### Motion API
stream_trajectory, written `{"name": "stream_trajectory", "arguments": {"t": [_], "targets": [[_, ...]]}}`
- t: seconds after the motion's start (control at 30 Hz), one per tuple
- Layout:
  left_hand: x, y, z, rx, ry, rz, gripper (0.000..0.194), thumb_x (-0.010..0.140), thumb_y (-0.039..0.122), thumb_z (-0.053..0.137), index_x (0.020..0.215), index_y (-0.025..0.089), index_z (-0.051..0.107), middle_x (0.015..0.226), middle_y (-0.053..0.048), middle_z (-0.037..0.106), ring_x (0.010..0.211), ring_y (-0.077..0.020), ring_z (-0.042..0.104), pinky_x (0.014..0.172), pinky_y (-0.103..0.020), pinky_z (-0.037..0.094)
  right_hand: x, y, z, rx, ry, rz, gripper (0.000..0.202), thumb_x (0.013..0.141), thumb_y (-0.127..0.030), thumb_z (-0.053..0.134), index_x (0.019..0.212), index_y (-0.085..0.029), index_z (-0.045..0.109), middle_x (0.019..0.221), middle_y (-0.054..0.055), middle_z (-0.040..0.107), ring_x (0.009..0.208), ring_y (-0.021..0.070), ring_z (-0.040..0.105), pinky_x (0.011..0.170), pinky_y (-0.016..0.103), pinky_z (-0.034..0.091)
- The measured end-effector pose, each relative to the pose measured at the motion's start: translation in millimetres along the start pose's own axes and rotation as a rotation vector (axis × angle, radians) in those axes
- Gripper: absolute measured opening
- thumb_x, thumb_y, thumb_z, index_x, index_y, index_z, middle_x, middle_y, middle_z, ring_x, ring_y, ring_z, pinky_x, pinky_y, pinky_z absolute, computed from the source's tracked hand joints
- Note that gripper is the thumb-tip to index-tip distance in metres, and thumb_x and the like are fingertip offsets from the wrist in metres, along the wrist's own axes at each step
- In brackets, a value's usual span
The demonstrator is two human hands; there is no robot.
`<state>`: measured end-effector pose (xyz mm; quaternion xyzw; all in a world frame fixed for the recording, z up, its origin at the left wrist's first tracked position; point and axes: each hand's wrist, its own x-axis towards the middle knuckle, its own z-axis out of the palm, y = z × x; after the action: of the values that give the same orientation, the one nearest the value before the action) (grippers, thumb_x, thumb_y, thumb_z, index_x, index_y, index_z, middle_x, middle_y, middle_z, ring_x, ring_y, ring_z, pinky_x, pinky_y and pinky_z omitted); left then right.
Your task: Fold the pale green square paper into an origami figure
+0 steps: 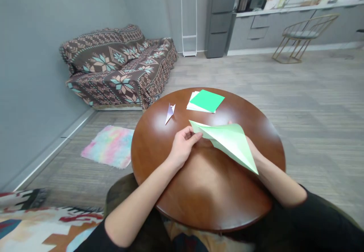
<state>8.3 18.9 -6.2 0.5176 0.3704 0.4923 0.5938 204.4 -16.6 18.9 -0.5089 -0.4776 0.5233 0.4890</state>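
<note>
A light green sheet of paper [231, 140], partly folded and bent, is held above the round brown table. My left hand [184, 142] pinches its left corner between thumb and fingers. Most of my right hand [250, 144] is hidden behind the sheet's right part; a fingertip shows over its top edge. Beyond the sheet lies a stack of square papers with a bright green one [207, 100] on top and white ones [192, 106] under it. To the left of the stack stands a small folded purple and white paper piece [170, 113].
The round table [204, 202] is in front of my body. Further off are a sofa with a patterned cover [122, 68], a pastel rug [110, 146], a grey fridge [220, 21], a counter [295, 8] and a gold-framed chair [303, 35].
</note>
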Motion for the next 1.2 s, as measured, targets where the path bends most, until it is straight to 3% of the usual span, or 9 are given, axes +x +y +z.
{"name": "stream_trajectory", "arguments": {"t": [0.17, 0.3, 0.4, 0.53, 0.63, 0.73, 0.9, 1.1, 1.2], "targets": [[1.4, 1.0, -2.3, 0.048, 0.076, 0.054, 0.022, 0.077, 0.035, 0.078, 0.081, 0.017, 0.066, 0.084, -0.002, 0.071, 0.082, -0.015, 0.063, 0.083, -0.025, 0.047, -1.3, -14.3, -17.0, 0.108, -0.046, 0.185, 0.077, 0.074, -0.089, 0.044, 0.091, -0.019, 0.073, 0.072, 0.011, 0.072, 0.069, 0.0306, 0.068, 0.055, 0.037, 0.048], [1.6, -2.0, -3.6, -0.016, 0.086, -0.026, 0.029, 0.075, 0.04, 0.08, 0.087, 0.017, 0.066, 0.083, -0.003, 0.072, 0.072, -0.0144, 0.064, 0.07, -0.025, 0.049, 4.5, -8.3, -22.0, 0.036, -0.038, 0.064, 0.053, 0.07, -0.068, 0.073, 0.091, -0.019, 0.071, 0.081, 0.006, 0.073, 0.067, 0.023, 0.064, 0.06, 0.032, 0.046], [0.6, -2.1, -3.4, -0.025, 0.088, -0.06, 0.03, 0.074, 0.039, 0.081, 0.084, 0.016, 0.064, 0.082, -0.004, 0.072, 0.068, -0.0143, 0.063, 0.063, -0.024, 0.048, 8.7, -2.2, -22.4, 0.046, -0.03, 0.071, 0.037, 0.069, -0.049, 0.083, 0.086, -0.019, 0.069, 0.073, 0.001, 0.07, 0.06, 0.0171, 0.06, 0.057, 0.029, 0.043], [-1.7, 1.7, -1.6, -0.089, 0.053, -0.117, 0.033, 0.071, 0.037, 0.082, 0.091, 0.016, 0.065, 0.079, -0.003, 0.07, 0.063, -0.0132, 0.06, 0.058, -0.023, 0.045, 11.3, -0.5, -25.2, 0.041, -0.041, 0.104, 0.033, 0.067, -0.044, 0.084, 0.082, -0.019, 0.068, 0.067, -0.001, 0.067, 0.054, 0.0146, 0.057, 0.053, 0.027, 0.042], [-3.7, 6.7, 0.1, -0.151, -0.01, -0.192, 0.042, 0.07, 0.035, 0.082, 0.103, 0.018, 0.063, 0.079, -0.001, 0.067, 0.062, -0.0134, 0.06, 0.057, -0.023, 0.044, 12.3, -2.1, -29.9, 0.003, -0.165, 0.177, 0.035, 0.067, -0.042, 0.085, 0.088, -0.018, 0.07, 0.073, 0.001, 0.071, 0.061, 0.0178, 0.063, 0.057, 0.029, 0.047], [-5.3, 12.2, 0.8, -0.055, -0.041, -0.138, 0.049, 0.067, 0.032, 0.085, 0.109, 0.02, 0.063, 0.078, 0.0, 0.067, 0.066, -0.0147, 0.062, 0.062, -0.023, 0.045, 13.7, -3.9, -36.2, -0.084, -0.25, 0.169, 0.034, 0.07, -0.041, 0.084, 0.092, -0.018, 0.071, 0.077, 0.002, 0.072, 0.065, 0.019, 0.066, 0.059, 0.029, 0.048], [-7.3, 18.1, -0.5, 0.035, -0.109, -0.048, 0.058, 0.068, 0.029, 0.085, 0.121, 0.026, 0.061, 0.081, -0.001, 0.07, 0.07, -0.0182, 0.065, 0.067, -0.026, 0.048, 17.3, -7.6, -47.2, -0.177, -0.216, 0.097, 0.032, 0.073, -0.044, 0.081, 0.089, -0.017, 0.072, 0.075, 0.003, 0.071, 0.064, 0.0178, 0.064, 0.057, 0.027, 0.047], [-7.1, 13.9, -1.0, 0.114, -0.168, -0.048, 0.034, 0.068, 0.027, 0.085, 0.1, 0.019, 0.078, 0.102, -0.009, 0.076, 0.087, -0.0218, 0.069, 0.081, -0.029, 0.05, 17.9, -10.6, -51.5, -0.196, -0.202, 0.121, 0.041, 0.073, -0.057, 0.077, 0.081, -0.017, 0.07, 0.064, 0.001, 0.065, 0.053, 0.0145, 0.056, 0.05, 0.027, 0.04], [-6.1, 11.8, -0.5, 0.125, -0.156, -0.07, 0.031, 0.068, 0.027, 0.085, 0.097, 0.018, 0.08, 0.098, -0.009, 0.078, 0.086, -0.0227, 0.07, 0.082, -0.031, 0.051, 17.1, -9.4, -50.8, -0.231, -0.185, 0.148, 0.05, 0.076, -0.066, 0.069, 0.067, -0.018, 0.062, 0.056, -0.001, 0.057, 0.048, 0.0121, 0.048, 0.047, 0.026, 0.033]]}}
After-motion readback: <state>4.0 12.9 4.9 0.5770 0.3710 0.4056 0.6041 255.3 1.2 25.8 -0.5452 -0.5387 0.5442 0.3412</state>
